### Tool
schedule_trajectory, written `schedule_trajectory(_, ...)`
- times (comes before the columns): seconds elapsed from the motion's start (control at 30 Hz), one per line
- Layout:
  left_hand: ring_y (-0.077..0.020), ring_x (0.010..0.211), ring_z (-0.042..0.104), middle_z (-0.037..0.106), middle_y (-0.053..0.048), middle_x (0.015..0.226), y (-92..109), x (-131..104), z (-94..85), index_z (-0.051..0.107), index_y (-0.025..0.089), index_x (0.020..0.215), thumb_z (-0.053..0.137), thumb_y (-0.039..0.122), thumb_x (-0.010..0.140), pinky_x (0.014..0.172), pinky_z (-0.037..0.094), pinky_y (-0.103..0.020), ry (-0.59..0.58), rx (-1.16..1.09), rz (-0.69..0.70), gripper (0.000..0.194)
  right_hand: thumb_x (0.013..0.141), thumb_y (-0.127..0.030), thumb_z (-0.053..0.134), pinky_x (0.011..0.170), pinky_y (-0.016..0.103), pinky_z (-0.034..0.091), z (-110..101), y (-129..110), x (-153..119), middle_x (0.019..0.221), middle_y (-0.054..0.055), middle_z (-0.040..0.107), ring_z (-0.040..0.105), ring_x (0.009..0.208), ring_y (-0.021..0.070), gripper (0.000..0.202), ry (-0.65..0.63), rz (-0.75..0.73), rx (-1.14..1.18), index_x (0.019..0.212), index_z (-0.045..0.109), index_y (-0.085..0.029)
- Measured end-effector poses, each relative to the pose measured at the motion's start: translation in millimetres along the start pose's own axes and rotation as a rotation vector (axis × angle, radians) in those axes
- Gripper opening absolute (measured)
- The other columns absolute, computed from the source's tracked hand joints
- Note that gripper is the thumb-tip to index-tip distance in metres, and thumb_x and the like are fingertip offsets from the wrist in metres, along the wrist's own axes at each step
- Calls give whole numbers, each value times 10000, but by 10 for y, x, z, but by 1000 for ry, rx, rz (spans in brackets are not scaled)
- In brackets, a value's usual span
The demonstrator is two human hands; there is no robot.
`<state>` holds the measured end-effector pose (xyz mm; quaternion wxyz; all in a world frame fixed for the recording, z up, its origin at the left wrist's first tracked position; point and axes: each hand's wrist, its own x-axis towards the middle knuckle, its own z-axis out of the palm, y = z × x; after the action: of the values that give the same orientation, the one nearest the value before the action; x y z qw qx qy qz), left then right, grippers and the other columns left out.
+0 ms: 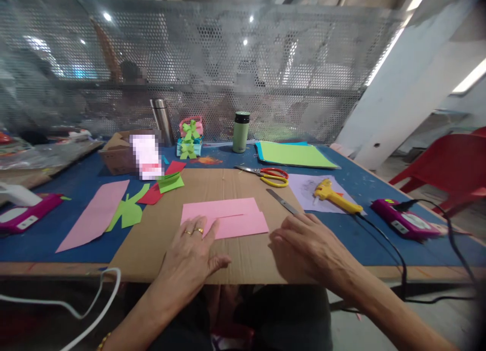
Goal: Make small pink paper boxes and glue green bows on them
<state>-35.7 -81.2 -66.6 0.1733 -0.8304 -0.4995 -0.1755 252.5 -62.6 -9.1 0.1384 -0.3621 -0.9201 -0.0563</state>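
Observation:
My left hand (192,249) lies with fingers spread on a folded sheet of pink paper (243,227), which rests on a brown cardboard sheet (148,239). A slit or overlapping edge runs across the pink paper. Just right of it, my right hand (304,244) is closed with curled fingers; what they hold, if anything, is hidden. A narrow grey metal strip (281,201), like a ruler, reaches up to its knuckles; whether the hand grips it I cannot tell. Beyond the strip lie scissors (275,174) with red and yellow handles.
A yellow glue gun (336,196) sits on lilac paper (299,181), its cord running to a purple power strip (404,219). Green sheets (296,154), a green tumbler (240,133), a steel flask (162,120) and a cardboard box (116,156) stand behind. Pink paper (94,214) lies left.

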Motion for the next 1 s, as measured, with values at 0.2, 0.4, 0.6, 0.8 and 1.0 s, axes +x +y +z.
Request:
schedule_trajectory(0.2, -371, 1200, 557, 609, -217, 1283, 15, 12, -35, 567, 104, 1375, 323, 710, 912, 991, 481, -539, -34, 0, -21, 801, 1014, -352, 461, 1039, 482, 451, 229, -260, 414, 1370, 160, 581, 510, 1275, 286, 400, 5, -133, 120, 1349, 578, -167)
schedule_trajectory(0.4, -371, 1208, 554, 598, -216, 1303, 40, 27, -61, 553, 120, 1392, 336, 712, 906, 998, 468, -553, -56, -55, -60, 796, 998, -581, 391, 1208, 560, 243, 482, -235, 450, 1604, 164, 302, 246, 1496, 301, 727, -179, -124, 196, 1571, 276, -148)
schedule_trajectory(0.6, -356, 1197, 564, 601, -213, 1297, 24, 26, -57, 521, 121, 1416, 300, 717, 913, 1003, 463, -551, -51, -41, -63, 810, 1027, -516, 370, 1228, 529, 215, 448, -230, 435, 1602, 149, 296, 244, 1497, 260, 663, -187, -103, 231, 1571, 273, -149)
schedule_trajectory(0.8, -380, 1396, 391, 483, -213, 1470, 201, -18, -119, 494, 138, 1437, 340, 728, 903, 1120, 324, -597, 38, -63, -18, 811, 992, -551, 434, 1231, 532, 194, 471, -219, 433, 1600, 165, 292, 225, 1502, 275, 723, -159, -126, 245, 1561, 297, -126)
schedule_trajectory(1.0, -343, 1296, 503, 607, -184, 1340, 423, -15, -108, 603, 96, 1301, 369, 719, 907, 1144, 296, -553, 62, -142, 6, 773, 947, -520, 530, 1223, 552, 206, 483, -200, 422, 1607, 154, 284, 210, 1505, 293, 763, -169, -124, 253, 1564, 296, -136)
